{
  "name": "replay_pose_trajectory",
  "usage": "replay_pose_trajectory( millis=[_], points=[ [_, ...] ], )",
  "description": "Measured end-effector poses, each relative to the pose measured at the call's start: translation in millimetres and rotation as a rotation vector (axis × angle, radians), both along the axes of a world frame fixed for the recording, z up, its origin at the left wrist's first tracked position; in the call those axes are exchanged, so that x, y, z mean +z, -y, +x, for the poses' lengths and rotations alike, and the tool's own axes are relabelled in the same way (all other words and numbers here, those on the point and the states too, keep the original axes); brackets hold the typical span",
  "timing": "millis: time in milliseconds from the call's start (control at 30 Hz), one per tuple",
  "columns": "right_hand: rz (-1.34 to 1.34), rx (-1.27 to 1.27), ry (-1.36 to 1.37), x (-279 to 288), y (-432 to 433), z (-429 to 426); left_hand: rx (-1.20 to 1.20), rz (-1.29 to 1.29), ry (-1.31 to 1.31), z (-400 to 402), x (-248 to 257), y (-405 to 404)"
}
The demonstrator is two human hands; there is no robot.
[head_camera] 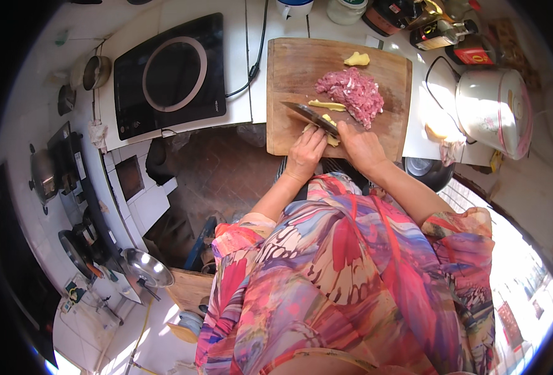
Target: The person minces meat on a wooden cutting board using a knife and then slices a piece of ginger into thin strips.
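Note:
My right hand (362,146) grips a kitchen knife (311,116), its broad dark blade slanting up to the left over the wooden cutting board (283,61). Against the near side of the blade, the bent fingertips of my left hand (307,151) press on a piece of ginger that they mostly hide. Cut yellow ginger bits (331,139) lie beside the blade, between my hands. Just beyond the knife is a long ginger slice (327,105). A heap of pink minced meat (351,93) sits right of it, and a peeled ginger chunk (356,59) rests near the far edge.
Left of the board, an induction cooktop (178,70) with a black cable (254,72) lies on the white counter. Several sauce bottles (438,35) and a glass jar (347,10) stand at the back. A white rice cooker (485,110) is on the right.

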State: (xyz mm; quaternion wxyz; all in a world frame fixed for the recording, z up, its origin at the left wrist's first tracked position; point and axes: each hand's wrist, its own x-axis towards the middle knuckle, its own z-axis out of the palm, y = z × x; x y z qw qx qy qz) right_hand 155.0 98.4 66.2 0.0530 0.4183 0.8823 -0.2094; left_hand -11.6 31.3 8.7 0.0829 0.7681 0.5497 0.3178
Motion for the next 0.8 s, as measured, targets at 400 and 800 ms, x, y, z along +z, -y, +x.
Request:
replay_pose_trajectory(
  millis=[400,800],
  points=[
    [0.064,-0.142,-0.091,13.3,-12.4,27.5,-0.011,-0.032,-0.047,-0.3,-2.6,-2.1],
    [0.11,-0.163,-0.015,18.7,-22.5,32.1,-0.035,-0.092,0.112,2.0,14.9,-20.6]
  ],
)
